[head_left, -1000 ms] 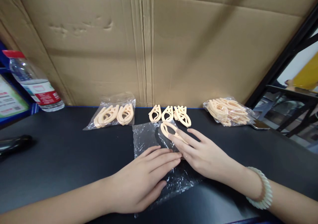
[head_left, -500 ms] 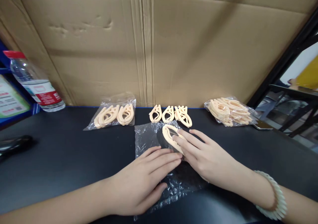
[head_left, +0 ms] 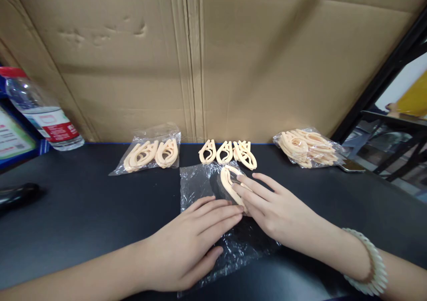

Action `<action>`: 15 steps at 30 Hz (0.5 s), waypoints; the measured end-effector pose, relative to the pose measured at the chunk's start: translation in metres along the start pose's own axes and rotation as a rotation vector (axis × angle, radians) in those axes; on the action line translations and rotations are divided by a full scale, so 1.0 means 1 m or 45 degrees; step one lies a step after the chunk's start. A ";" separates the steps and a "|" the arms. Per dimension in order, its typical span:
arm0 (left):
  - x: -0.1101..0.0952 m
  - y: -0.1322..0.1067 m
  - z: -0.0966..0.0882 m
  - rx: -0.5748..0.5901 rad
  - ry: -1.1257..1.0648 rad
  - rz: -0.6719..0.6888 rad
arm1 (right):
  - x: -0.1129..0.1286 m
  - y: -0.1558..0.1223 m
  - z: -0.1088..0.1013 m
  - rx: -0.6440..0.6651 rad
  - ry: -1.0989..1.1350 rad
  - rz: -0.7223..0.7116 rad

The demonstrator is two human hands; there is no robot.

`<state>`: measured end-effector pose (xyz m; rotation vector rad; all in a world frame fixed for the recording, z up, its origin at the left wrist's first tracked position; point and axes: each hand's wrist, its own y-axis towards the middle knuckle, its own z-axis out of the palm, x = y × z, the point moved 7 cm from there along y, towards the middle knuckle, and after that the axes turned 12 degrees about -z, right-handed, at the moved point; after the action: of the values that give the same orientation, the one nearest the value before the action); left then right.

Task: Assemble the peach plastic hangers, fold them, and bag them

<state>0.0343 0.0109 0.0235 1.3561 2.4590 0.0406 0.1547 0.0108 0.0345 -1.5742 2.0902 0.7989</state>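
Observation:
A clear plastic bag (head_left: 195,183) lies flat on the black table in front of me. My left hand (head_left: 196,243) rests on it, palm down and fingers stretched out, holding nothing. On the bag's right part is a beige folding hanger (head_left: 227,183), folded into a loop. My right hand (head_left: 271,205) grips its right side, with fingers bent over it and the thumb mostly hidden. Whether the hanger is inside the bag or on top, I cannot tell. The left fingertips meet the right hand near the hanger's lower end. Behind stand several loose folded hangers (head_left: 224,153) in a row.
Bagged hangers lie at the back left (head_left: 142,156) and back right (head_left: 307,147), with a phone-like flat object (head_left: 352,165) beside the right bag. A red-capped bottle (head_left: 55,123) and a dark object (head_left: 20,194) stand left. A cardboard wall (head_left: 133,60) closes the back.
The hanger under my right hand has shifted slightly to the right on the bag. My hands keep nearly the same pose, and the whole view has moved a little.

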 end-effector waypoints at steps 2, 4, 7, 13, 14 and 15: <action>-0.001 0.000 -0.001 -0.010 0.011 0.010 | 0.001 0.001 -0.001 -0.013 -0.006 0.005; -0.002 -0.001 -0.001 -0.019 0.023 0.018 | 0.002 0.002 -0.002 -0.038 -0.012 0.023; -0.003 -0.002 -0.002 -0.057 0.022 0.029 | 0.003 0.002 -0.009 -0.136 0.045 0.025; -0.003 -0.003 -0.004 -0.071 -0.012 0.039 | -0.037 -0.023 -0.033 -0.799 0.620 0.214; -0.004 -0.003 -0.005 -0.068 -0.021 0.048 | -0.049 -0.031 -0.029 -0.851 0.621 0.315; -0.004 -0.003 -0.005 -0.071 -0.024 0.051 | -0.059 -0.037 -0.021 -0.832 0.587 0.401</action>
<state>0.0326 0.0067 0.0289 1.3762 2.3967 0.1041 0.2071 0.0322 0.0799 -1.9115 2.6196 1.4613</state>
